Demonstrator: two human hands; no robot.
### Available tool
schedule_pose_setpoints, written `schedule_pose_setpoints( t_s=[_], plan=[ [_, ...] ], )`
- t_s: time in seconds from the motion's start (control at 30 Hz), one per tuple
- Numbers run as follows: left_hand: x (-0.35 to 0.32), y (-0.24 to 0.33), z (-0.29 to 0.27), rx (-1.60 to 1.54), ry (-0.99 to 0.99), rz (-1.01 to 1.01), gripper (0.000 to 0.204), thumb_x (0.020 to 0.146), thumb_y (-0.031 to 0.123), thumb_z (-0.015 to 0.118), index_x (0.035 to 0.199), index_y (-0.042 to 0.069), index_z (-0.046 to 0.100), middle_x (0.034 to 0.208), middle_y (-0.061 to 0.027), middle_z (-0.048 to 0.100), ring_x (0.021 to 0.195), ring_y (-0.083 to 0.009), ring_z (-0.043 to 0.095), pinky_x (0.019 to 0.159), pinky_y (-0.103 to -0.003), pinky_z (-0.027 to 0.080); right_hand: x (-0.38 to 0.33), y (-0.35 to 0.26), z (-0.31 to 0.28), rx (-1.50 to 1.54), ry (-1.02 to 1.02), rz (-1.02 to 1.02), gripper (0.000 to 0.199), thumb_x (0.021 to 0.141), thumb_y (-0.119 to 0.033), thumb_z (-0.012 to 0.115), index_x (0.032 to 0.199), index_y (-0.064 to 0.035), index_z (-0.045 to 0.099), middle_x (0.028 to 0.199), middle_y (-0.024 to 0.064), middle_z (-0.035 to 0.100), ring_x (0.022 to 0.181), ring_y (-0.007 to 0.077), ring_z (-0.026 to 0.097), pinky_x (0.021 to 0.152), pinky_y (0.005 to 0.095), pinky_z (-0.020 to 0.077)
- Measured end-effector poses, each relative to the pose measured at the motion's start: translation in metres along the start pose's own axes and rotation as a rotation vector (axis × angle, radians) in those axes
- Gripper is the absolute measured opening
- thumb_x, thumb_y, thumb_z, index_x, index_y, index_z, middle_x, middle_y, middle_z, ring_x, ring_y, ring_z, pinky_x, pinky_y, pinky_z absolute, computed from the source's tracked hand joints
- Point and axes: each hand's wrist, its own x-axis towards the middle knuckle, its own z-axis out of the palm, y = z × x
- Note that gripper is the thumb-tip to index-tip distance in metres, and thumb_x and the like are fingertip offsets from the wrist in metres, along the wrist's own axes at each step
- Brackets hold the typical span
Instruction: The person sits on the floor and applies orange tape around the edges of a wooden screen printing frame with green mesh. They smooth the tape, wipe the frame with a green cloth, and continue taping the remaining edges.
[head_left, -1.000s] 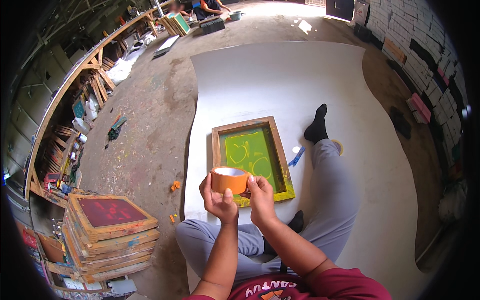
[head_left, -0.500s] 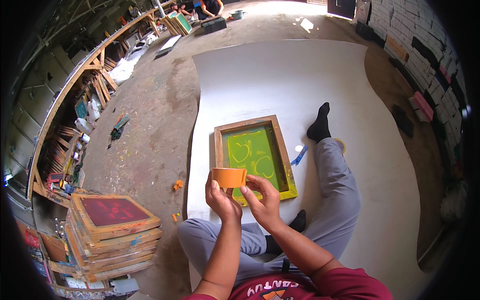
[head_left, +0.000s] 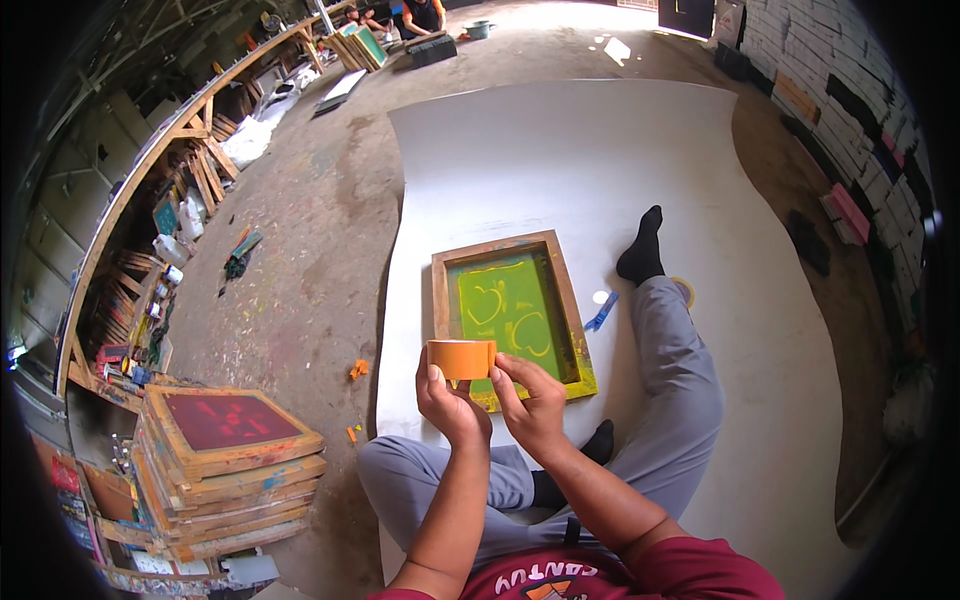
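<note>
A roll of orange tape (head_left: 461, 360) is held up between my two hands. My left hand (head_left: 452, 404) closes round its left side and underside. At its right edge, my right hand (head_left: 530, 395) pinches with thumb and fingertips, seemingly on the tape's edge. Beneath and beyond the roll lies a wooden-framed printing screen (head_left: 571, 300) with green mesh and yellow outline shapes. The roll and my hands hide part of the screen's near left end.
A white sheet (head_left: 560, 150) spreads under me and the screen. A blue strip (head_left: 602, 312) and another tape roll (head_left: 684, 290) lie by my right leg. Stacked wooden screens (head_left: 230, 470) stand at left, near orange scraps (head_left: 358, 369). People (head_left: 422, 18) sit far off.
The right hand's fingers have drawn a little closer together at the tape roll's right edge, where the earlier loose flap is less visible. The roll stays nearly in place.
</note>
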Motion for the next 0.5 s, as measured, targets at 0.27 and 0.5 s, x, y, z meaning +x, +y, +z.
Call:
schedule_pose_setpoints(
  t_s=[0.27,0.5],
  plan=[
    [0.0039,-0.0011,-0.0054,0.010,-0.046,0.032,0.052,0.102,0.033,0.056,0.141,0.000,0.059,0.131,-0.0152,0.064,0.119,-0.0297,0.067,0.096,-0.046,0.060,0.0012,-0.0034,0.0005,0.096,-0.039,0.115,0.025,0.094,-0.004,0.080,0.116,0.0066,0.076,0.111,0.0207,0.079,0.100,0.0232,0.078,0.090,0.0337,0.0625],
    [0.0027,-0.0047,-0.0093,0.025,-0.001,0.018,0.053,0.102,0.035,0.055,0.142,0.000,0.059,0.132,-0.0144,0.064,0.119,-0.0282,0.067,0.095,-0.044,0.060,0.0008,-0.0055,0.0025,0.087,-0.043,0.115,0.023,0.094,-0.004,0.079,0.114,0.0068,0.077,0.110,0.0209,0.079,0.098,0.0232,0.079,0.089,0.0332,0.0630]
  ],
)
